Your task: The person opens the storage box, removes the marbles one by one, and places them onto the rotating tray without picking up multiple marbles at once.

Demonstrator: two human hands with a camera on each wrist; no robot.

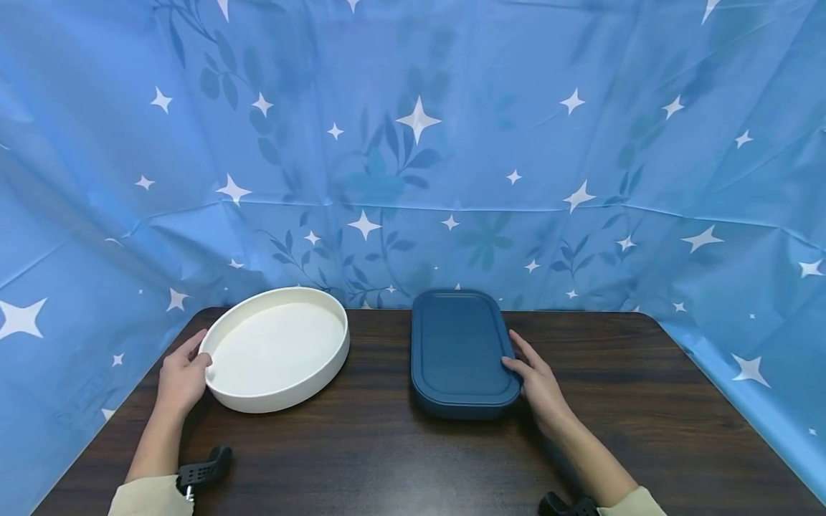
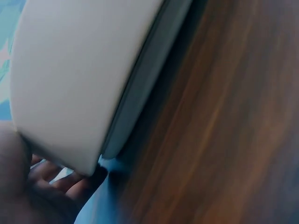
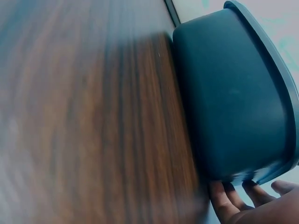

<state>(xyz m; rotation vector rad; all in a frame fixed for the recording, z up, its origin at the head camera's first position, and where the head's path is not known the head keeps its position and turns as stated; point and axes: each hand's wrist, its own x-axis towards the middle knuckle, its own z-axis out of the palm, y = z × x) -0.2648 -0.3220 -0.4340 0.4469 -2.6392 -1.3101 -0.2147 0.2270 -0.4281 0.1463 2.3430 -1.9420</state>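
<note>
A round white tray (image 1: 277,347) with a low wall is at the left of the table. My left hand (image 1: 182,376) grips its left rim, thumb at the inner edge and fingers outside. The tray's smooth outer wall (image 2: 77,84) fills much of the left wrist view, above the fingers. Right of the tray, a dark blue rectangular box (image 1: 461,351) with rounded corners and a lid stands on the table. My right hand (image 1: 542,390) holds its right side, thumb at the lid's edge. In the right wrist view, the fingers (image 3: 222,200) touch the box's end wall.
The dark wood-grain table (image 1: 381,466) has rounded far corners. A blue curtain (image 1: 516,143) with white stars and leaves hangs behind and beside it. Black straps (image 1: 205,469) circle both wrists below light sleeves. A grey-green strip (image 2: 140,98) edges the tray's underside in the left wrist view.
</note>
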